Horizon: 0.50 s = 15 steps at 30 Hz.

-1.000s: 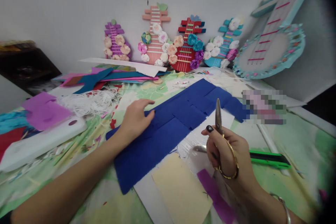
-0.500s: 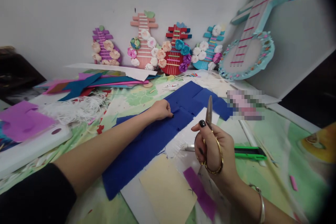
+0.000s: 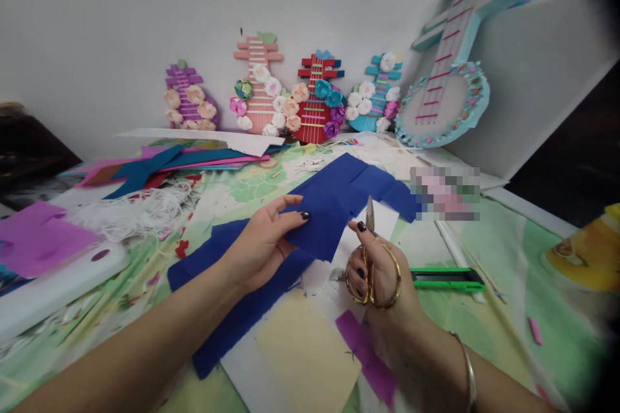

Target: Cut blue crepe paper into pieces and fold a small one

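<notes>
A piece of dark blue crepe-like paper (image 3: pixel 322 222) is pinched at its left edge between the thumb and fingers of my left hand (image 3: pixel 268 239), raised over a larger creased blue sheet (image 3: pixel 242 322) on the table. My right hand (image 3: pixel 382 271) grips gold-handled scissors (image 3: pixel 396 287), the blades pointing up and away, close to the right edge of the raised piece. From here I cannot tell whether the blades are parted. Under the hands lie white paper (image 3: pixel 252 377), a beige sheet (image 3: pixel 305 348) and a purple strip (image 3: pixel 365 355).
A green utility knife (image 3: pixel 448 279) lies right of my right hand. White string (image 3: pixel 140 210), colored sheets (image 3: pixel 150 171) and a white board (image 3: pixel 62 290) are at the left. Several decorated lute-shaped crafts, including a red one (image 3: pixel 314 116), lean on the back wall.
My left hand has come nearer and turned over, lifting a blue piece off the larger sheet. The scissors have shifted slightly left and lower, next to that piece.
</notes>
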{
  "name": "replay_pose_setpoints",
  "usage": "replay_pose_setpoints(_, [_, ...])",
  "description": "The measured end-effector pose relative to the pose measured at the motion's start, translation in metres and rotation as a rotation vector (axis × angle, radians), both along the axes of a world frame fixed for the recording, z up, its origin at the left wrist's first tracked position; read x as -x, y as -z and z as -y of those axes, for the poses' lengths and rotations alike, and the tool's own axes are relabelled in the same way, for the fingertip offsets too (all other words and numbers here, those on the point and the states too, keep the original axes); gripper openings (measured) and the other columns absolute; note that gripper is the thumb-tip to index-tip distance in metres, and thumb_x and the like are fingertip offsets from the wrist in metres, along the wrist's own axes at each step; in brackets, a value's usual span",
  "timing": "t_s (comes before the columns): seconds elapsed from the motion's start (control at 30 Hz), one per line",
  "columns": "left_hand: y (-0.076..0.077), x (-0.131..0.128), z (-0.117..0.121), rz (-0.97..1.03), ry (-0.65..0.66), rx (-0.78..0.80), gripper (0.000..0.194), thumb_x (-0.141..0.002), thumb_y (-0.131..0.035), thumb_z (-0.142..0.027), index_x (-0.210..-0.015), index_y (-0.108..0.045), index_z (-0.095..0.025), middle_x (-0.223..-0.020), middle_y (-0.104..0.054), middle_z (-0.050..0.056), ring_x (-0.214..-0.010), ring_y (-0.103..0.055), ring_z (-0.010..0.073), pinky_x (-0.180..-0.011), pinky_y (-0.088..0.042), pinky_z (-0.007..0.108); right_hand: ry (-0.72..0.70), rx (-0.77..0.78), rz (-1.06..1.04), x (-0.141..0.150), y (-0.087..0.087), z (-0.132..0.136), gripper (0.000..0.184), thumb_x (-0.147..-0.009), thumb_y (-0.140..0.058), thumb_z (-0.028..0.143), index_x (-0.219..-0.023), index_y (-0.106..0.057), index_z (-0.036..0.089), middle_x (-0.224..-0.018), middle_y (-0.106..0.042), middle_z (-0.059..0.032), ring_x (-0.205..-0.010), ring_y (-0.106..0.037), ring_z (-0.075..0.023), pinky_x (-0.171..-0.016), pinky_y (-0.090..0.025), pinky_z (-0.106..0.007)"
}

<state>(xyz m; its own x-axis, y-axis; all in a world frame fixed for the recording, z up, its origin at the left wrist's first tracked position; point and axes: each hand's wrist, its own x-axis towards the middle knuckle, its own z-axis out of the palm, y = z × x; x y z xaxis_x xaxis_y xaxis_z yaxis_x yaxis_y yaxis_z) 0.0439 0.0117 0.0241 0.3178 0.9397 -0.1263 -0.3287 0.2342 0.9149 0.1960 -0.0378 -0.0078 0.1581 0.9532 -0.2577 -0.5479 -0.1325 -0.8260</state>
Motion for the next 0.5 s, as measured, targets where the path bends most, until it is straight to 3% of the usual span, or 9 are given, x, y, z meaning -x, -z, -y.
replay_pose_setpoints(0.1, [0.006, 0.005, 0.005, 0.068, -0.015, 0.037, 0.033, -0.073, -0.069, -0.013, -0.103, -0.056, -0.017, -0.086, -0.065, 0.001, -0.072, -0.063, 0.0124, -0.064, -0.053, 0.023, -0.153, 0.023, -0.059, 0.001, 0.004, -0.001, 0.039, -0.066, -0.072, 0.044, -0.061, -0.043, 0.020, -0.033, -0.033, 0.0121, -0.023, -0.027, -0.0032, -0.026, -0.019, -0.015])
replay_pose_setpoints(0.17, [0.012, 0.010, 0.006, 0.093, -0.034, 0.060, 0.034, -0.073, -0.068, -0.011, -0.104, -0.056, -0.017, -0.085, -0.065, 0.002, -0.071, -0.063, 0.0124, -0.064, -0.054, 0.023, -0.255, 0.018, -0.078, 0.001, 0.007, -0.001, 0.046, -0.063, -0.074, 0.042, -0.054, -0.034, 0.021, -0.031, -0.029, 0.0127, -0.023, -0.024, -0.0022, -0.026, -0.019, -0.015])
replay_pose_setpoints(0.33, [0.026, 0.022, 0.010, 0.094, -0.011, 0.104, 0.029, -0.073, -0.068, -0.009, -0.099, -0.058, -0.018, -0.079, -0.064, 0.001, -0.066, -0.061, 0.0106, -0.061, -0.051, 0.021, -0.337, -0.011, -0.030, 0.002, 0.009, 0.002, 0.038, -0.061, -0.075, 0.034, -0.057, -0.040, 0.020, -0.032, -0.032, 0.0125, -0.023, -0.027, -0.0027, -0.027, -0.020, -0.015])
replay_pose_setpoints(0.5, [0.032, 0.021, 0.019, -0.023, 0.107, 0.122, 0.026, -0.069, -0.065, -0.011, -0.093, -0.060, -0.017, -0.081, -0.065, 0.003, -0.071, -0.060, 0.0134, -0.067, -0.047, 0.024, -0.437, -0.033, 0.198, 0.006, 0.010, 0.010, 0.029, -0.067, -0.071, 0.038, -0.071, -0.051, 0.017, -0.037, -0.040, 0.0111, -0.025, -0.028, -0.0023, -0.026, -0.021, -0.014])
